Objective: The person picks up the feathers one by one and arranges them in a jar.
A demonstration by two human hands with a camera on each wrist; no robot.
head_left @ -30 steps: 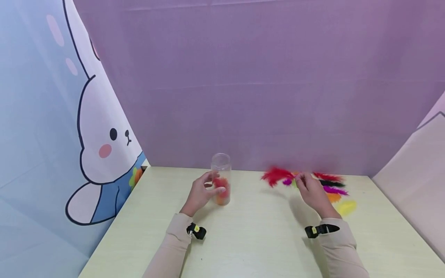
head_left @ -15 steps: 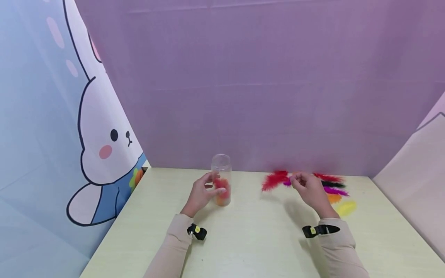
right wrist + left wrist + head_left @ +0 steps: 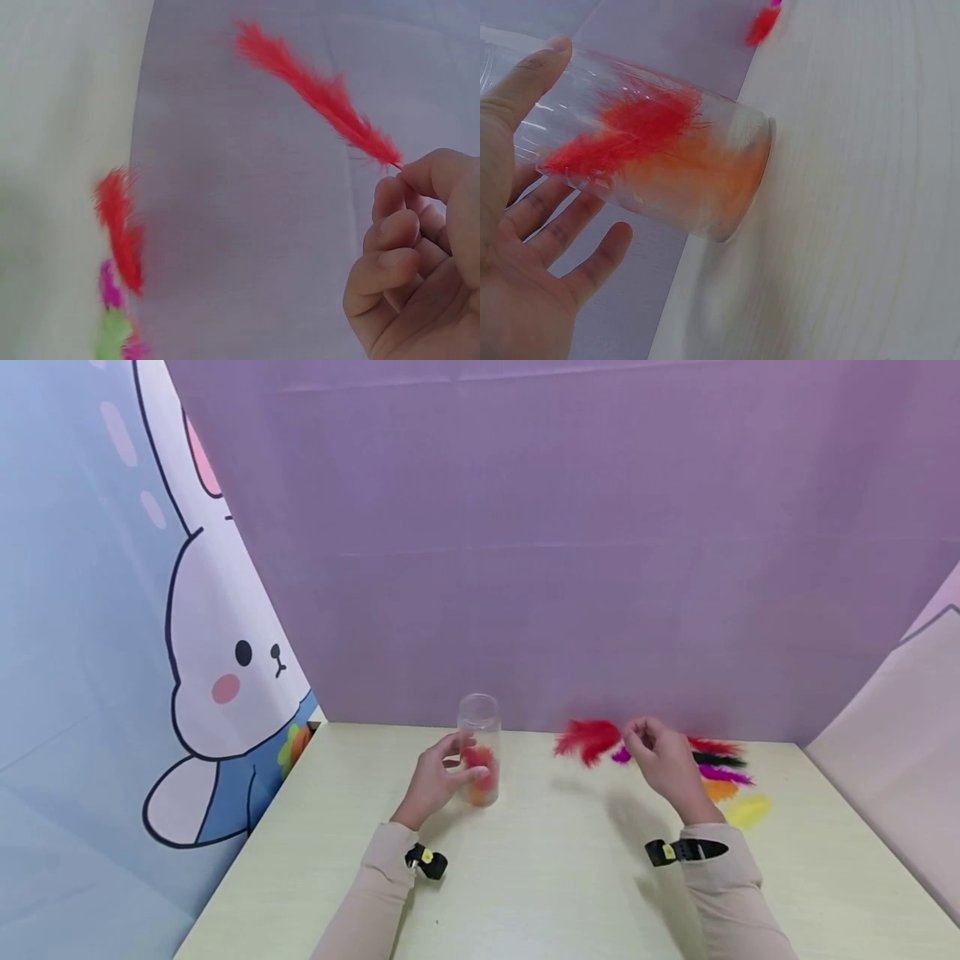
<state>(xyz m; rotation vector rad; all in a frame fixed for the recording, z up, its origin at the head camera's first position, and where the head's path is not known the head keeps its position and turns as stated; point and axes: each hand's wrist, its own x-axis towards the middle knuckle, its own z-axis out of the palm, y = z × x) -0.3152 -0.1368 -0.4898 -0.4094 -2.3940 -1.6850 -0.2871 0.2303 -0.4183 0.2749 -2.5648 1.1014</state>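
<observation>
A clear cylindrical jar (image 3: 478,714) stands upright on the table, with red and orange feathers (image 3: 649,124) inside its lower part. My left hand (image 3: 431,783) holds it from the left, thumb and fingers around the wall. Between thumb and index finger, my right hand (image 3: 666,766) pinches a red feather (image 3: 322,97) by its quill, raised with the tip pointing left. Behind it in the right wrist view, another red feather (image 3: 120,229) lies near the table's far edge, above magenta and green ones.
Right of my right hand lie a red feather (image 3: 716,746), a black feather (image 3: 720,760), a magenta feather (image 3: 726,774), an orange feather (image 3: 722,790) and a yellow feather (image 3: 750,812). A purple cloth (image 3: 570,568) hangs behind the pale table (image 3: 540,877).
My right hand has moved slightly left and up with the pinched red feather. My left hand keeps its hold on the jar in the same place.
</observation>
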